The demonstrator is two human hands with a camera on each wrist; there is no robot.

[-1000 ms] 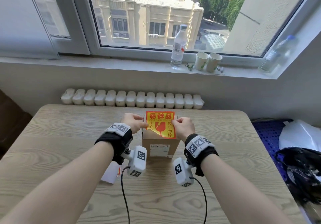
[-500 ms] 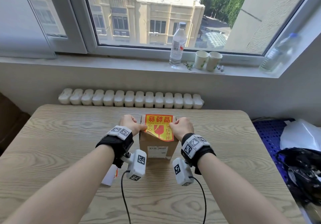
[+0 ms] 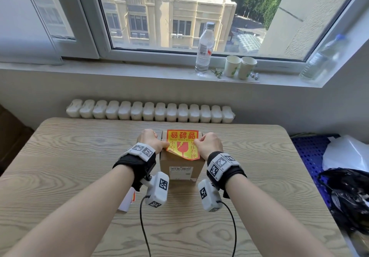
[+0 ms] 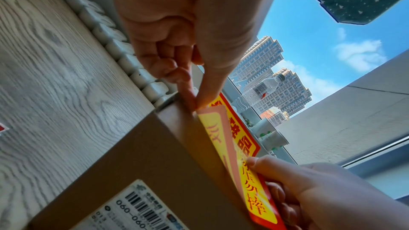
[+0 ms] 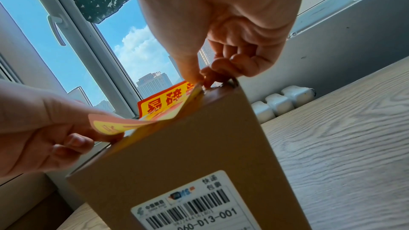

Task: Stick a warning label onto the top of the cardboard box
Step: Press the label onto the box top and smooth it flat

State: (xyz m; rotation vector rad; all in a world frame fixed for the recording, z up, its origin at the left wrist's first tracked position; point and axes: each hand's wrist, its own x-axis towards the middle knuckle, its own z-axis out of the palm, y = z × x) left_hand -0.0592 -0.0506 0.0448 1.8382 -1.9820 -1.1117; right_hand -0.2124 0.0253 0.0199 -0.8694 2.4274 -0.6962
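A small brown cardboard box (image 3: 180,164) stands upright on the wooden table (image 3: 259,177), a white barcode sticker on its near face. A red and yellow warning label (image 3: 182,144) is held just over the box top, its near edge curling past the front edge. My left hand (image 3: 165,144) pinches the label's left edge between thumb and forefinger (image 4: 197,104). My right hand (image 3: 196,142) pinches its right edge (image 5: 203,78). In the wrist views the label (image 5: 163,102) arches above the box (image 4: 143,155), and I cannot tell how much of it touches.
A white backing sheet (image 3: 127,199) lies on the table under my left forearm. Behind the table runs a white radiator (image 3: 149,111). The sill holds a water bottle (image 3: 203,49) and two paper cups (image 3: 239,67). A black bag (image 3: 349,197) sits off the right edge.
Both hands have come down with the label, which now sits lower and flatter over the box top. The box has not moved.
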